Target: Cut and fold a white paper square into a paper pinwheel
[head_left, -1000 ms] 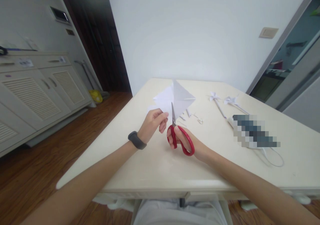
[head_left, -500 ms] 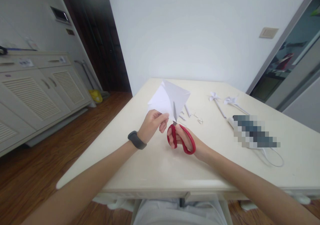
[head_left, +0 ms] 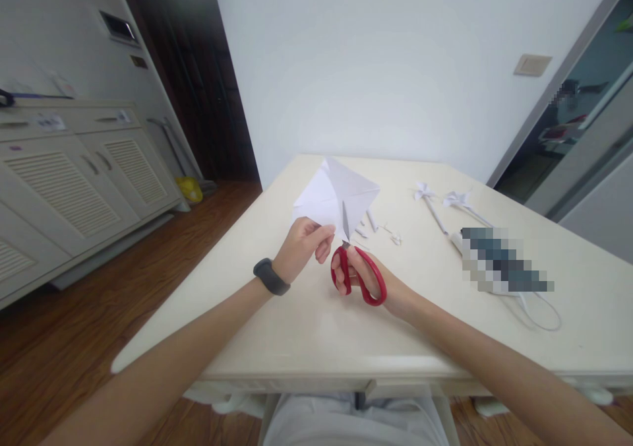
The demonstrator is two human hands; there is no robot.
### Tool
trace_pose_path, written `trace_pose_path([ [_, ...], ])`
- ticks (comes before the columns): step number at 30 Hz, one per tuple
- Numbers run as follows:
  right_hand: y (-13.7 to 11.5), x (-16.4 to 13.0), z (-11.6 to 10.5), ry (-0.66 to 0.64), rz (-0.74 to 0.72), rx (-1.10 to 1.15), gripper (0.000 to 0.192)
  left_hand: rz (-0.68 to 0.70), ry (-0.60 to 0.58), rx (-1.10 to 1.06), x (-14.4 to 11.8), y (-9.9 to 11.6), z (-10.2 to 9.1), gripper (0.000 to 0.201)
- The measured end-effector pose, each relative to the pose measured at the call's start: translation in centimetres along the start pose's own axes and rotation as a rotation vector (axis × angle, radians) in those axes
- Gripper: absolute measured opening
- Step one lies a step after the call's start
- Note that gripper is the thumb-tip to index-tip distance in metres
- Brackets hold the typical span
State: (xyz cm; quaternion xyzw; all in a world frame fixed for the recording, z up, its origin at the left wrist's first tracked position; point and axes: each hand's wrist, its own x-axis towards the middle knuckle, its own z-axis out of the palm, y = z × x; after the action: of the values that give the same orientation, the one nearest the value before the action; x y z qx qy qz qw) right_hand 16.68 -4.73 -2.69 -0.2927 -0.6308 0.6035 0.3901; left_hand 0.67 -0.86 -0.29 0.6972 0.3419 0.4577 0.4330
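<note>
A square sheet of white paper (head_left: 316, 195) with fold creases is held up above the table. My left hand (head_left: 306, 245), a dark band on its wrist, pinches the paper's near edge between thumb and fingers. Red-handled scissors (head_left: 374, 281) are in my right hand (head_left: 363, 268), with fingers and thumb through the loops. Their blades reach into the paper from its near corner, pointing away from me; one blade shows against the sheet and the other is hidden by it.
Two white paper pinwheels on sticks, a left pinwheel (head_left: 424, 192) and a right pinwheel (head_left: 457, 200), lie on the cream table (head_left: 277, 347). Rolled paper sticks (head_left: 372, 220) and small white bits (head_left: 395, 239) lie behind my hands. A blurred-out object (head_left: 504, 261) with a white cable rests at right.
The far part of the paper has shifted slightly right, with its right corner spread a little further out. Both hands and the scissors stay almost in place.
</note>
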Motion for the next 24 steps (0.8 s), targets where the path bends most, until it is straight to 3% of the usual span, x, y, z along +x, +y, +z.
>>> trace_pose_path([
  [24,0.76,0.2,-0.17,0.001,-0.009,0.014,0.037,-0.001,-0.024,0.002,0.04,-0.34,-0.05,0.046],
])
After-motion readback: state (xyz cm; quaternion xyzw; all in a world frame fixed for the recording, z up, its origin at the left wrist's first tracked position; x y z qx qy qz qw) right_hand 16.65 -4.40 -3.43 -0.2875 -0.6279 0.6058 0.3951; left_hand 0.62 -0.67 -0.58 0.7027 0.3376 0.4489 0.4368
